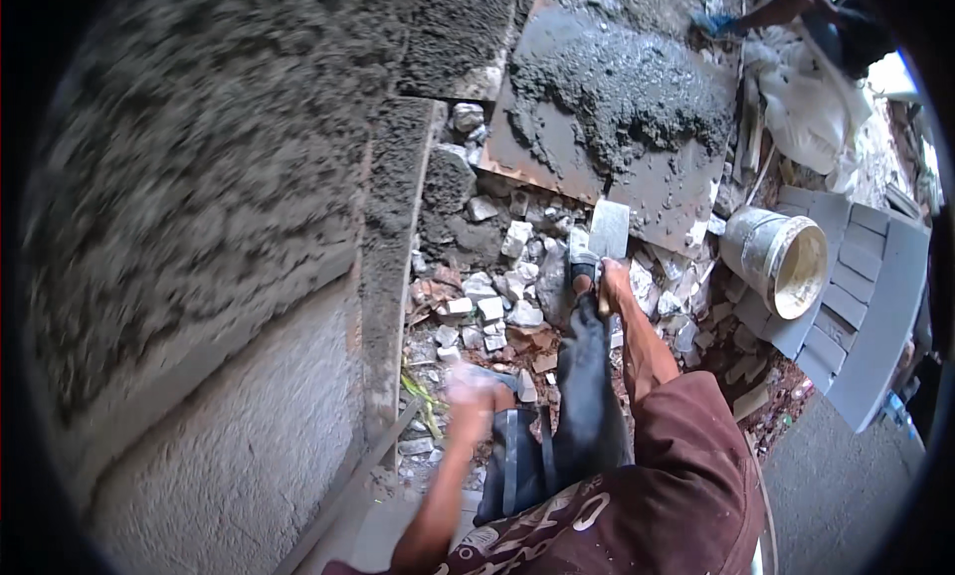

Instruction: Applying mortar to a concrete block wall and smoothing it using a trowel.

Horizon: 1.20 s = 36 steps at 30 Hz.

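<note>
My right hand [616, 280] is wrapped round the handle of a trowel, beside my right foot. The trowel's flat grey blade [609, 229] points away from me, close to the near edge of a mortar-smeared board [542, 162]. Wet grey mortar [637, 93] lies heaped across that board. Smeared by motion, my left hand [472, 388] is above my left leg, near the wall; its fingers cannot be made out. Broken white and grey stones [487, 311] cover the ground between the wall and my feet.
A rough, partly plastered wall [219, 177] rises on the left, with a narrow ledge [393, 227] along it. To the right, a whitish bucket [751, 247] lies tilted by grey panels [875, 306]. White sacking [796, 107] and another person's limb [776, 10] show at the far right.
</note>
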{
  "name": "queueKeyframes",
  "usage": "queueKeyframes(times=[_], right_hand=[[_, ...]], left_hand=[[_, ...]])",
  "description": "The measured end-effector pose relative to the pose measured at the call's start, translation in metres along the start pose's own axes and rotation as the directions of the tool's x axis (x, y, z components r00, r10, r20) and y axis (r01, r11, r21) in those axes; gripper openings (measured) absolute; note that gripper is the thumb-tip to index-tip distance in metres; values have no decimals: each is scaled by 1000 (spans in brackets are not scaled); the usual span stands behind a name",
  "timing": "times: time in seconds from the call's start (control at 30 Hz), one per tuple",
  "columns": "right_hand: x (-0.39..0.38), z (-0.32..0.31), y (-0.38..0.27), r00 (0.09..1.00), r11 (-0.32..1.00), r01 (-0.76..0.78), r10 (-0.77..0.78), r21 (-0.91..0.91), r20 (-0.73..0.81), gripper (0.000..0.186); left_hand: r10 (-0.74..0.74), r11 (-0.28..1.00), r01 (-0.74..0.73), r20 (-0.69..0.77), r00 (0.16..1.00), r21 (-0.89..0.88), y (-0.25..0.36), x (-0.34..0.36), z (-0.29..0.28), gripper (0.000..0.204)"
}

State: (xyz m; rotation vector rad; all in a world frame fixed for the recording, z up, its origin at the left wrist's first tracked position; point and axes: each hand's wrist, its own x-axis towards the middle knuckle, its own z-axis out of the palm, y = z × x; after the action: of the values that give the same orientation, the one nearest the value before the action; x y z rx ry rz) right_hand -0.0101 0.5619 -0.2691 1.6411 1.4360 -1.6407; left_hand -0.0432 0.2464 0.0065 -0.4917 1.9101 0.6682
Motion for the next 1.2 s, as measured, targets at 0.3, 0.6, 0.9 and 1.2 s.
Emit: queueKeyframes(times=[0.3, 0.6, 0.9, 1.2], right_hand=[[273, 7, -55, 938, 902, 258, -319, -347, -132, 44], [207, -41, -131, 776, 805, 584, -592, -108, -219, 33], [6, -104, -211, 861, 810, 483, -509, 333, -12, 23], [-321, -191, -269, 514, 140, 583, -827, 800, -230, 15]], left_hand=[[261, 958, -250, -69, 963, 143, 142, 58, 189, 88], [342, 925, -318, -94, 935, 207, 179, 59, 198, 79], [452, 888, -433, -124, 884, 154, 88, 54, 163, 79], [480, 571, -543, -787, -388, 616, -2, -189, -340, 46]])
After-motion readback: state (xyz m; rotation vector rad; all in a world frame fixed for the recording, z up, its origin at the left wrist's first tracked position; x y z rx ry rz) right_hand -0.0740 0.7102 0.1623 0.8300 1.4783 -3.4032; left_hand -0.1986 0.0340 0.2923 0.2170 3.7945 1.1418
